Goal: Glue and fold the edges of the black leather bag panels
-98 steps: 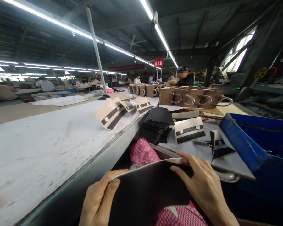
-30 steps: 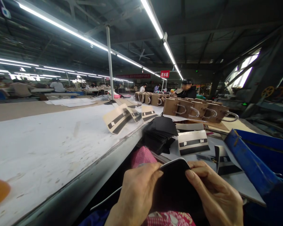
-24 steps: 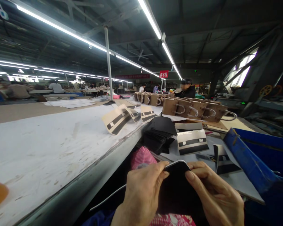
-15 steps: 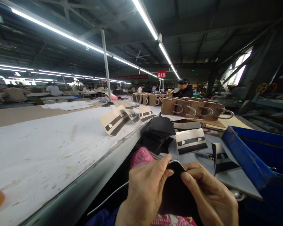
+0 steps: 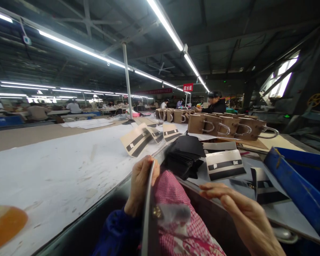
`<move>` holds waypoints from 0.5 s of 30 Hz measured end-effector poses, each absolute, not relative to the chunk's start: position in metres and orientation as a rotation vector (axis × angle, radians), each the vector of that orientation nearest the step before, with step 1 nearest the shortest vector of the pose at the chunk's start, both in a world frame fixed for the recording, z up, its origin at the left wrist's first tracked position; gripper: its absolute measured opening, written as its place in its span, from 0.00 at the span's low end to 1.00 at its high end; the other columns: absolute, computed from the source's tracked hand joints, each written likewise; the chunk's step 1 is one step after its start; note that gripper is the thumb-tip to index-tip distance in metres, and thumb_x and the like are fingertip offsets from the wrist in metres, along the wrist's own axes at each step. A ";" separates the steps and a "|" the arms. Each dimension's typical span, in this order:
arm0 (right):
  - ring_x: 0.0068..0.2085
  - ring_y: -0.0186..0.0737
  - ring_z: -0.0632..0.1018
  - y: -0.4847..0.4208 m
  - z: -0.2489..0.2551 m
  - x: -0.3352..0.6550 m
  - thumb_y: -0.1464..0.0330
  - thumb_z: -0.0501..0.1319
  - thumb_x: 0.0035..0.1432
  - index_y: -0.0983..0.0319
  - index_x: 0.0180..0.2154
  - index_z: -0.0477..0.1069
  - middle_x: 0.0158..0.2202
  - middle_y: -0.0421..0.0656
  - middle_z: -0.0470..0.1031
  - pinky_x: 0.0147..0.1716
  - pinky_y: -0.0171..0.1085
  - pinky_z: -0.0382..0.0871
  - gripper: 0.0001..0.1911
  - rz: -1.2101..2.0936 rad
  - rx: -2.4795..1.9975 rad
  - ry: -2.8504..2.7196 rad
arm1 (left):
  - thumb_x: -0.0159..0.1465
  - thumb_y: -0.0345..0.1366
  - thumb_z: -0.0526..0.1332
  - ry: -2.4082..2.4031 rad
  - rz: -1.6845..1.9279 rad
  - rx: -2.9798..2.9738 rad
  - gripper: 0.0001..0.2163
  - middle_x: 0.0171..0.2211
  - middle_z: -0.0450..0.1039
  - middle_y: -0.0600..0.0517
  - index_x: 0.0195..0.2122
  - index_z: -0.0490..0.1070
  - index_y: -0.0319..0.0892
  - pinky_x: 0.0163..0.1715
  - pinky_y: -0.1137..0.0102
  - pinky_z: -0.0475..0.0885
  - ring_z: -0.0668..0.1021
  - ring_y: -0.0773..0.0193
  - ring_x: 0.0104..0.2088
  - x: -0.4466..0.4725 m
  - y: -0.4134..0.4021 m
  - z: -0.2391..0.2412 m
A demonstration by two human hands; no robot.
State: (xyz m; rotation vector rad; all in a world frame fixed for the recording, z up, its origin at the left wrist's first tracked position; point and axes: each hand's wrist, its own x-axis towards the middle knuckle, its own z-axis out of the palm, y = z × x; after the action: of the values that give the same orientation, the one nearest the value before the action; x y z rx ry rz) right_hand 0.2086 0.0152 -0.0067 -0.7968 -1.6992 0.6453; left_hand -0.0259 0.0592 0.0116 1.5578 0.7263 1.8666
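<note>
We clamp the dark panel [image 5: 148, 227] edge-on in our left hand [image 5: 141, 185], its long axis upright. Right of the panel our right hand [image 5: 234, 209] is empty, fingers apart, over the tabletop [image 5: 282, 217] edge.

A dark grey panel [image 5: 148, 213] carries a small brass-coloured fitting [image 5: 156, 212]. Beside it are pink-and-white checked cloth [image 5: 173, 192] and a deep blue sleeve [image 5: 117, 231]. Beyond are a stack of black pieces [image 5: 188, 154], cream cards [image 5: 224, 164] with black stripes and small white marks, tan bags [image 5: 229, 124] with silver handles, a bright blue bin [image 5: 290, 174], a white, grey-flecked surface [image 5: 56, 170] and a red sign [image 5: 188, 87] with white characters.
</note>
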 end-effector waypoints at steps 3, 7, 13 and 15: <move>0.56 0.50 0.76 0.037 -0.015 0.181 0.50 0.61 0.63 0.56 0.53 0.77 0.56 0.50 0.75 0.58 0.46 0.69 0.23 0.758 -0.687 -1.893 | 0.60 0.73 0.36 0.603 1.800 1.514 0.33 0.06 0.40 0.63 0.16 0.47 0.48 0.13 0.69 0.56 0.50 0.71 0.06 -0.015 0.083 0.003; 0.42 0.45 0.78 0.045 -0.022 0.149 0.44 0.61 0.59 0.61 0.45 0.78 0.40 0.45 0.79 0.45 0.40 0.73 0.28 1.082 -0.569 -1.967 | 0.54 0.76 0.27 0.477 1.701 1.478 0.36 0.02 0.41 0.60 0.13 0.50 0.49 0.10 0.69 0.60 0.54 0.69 0.03 -0.001 0.083 0.000; 0.27 0.33 0.67 0.041 -0.015 0.174 0.55 0.62 0.63 0.62 0.26 0.69 0.24 0.37 0.67 0.26 0.31 0.61 0.20 0.818 -0.776 -1.950 | 0.65 0.68 0.38 0.468 1.508 1.318 0.37 0.40 0.84 0.44 0.49 0.77 0.48 0.36 0.58 0.80 0.85 0.53 0.39 -0.045 0.016 0.017; 0.26 0.34 0.69 0.040 -0.008 0.185 0.59 0.62 0.63 0.61 0.26 0.70 0.24 0.37 0.69 0.26 0.32 0.61 0.16 0.639 -0.871 -2.011 | 0.61 0.67 0.54 0.530 1.363 1.367 0.32 0.46 0.82 0.43 0.54 0.75 0.49 0.44 0.56 0.79 0.83 0.49 0.45 -0.064 0.000 0.018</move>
State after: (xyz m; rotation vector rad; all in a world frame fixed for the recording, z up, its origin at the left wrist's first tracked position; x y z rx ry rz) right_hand 0.1853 0.0402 -0.0080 -0.8705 -2.0114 0.6394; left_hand -0.0639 0.0003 0.0185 1.3669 0.5297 1.3626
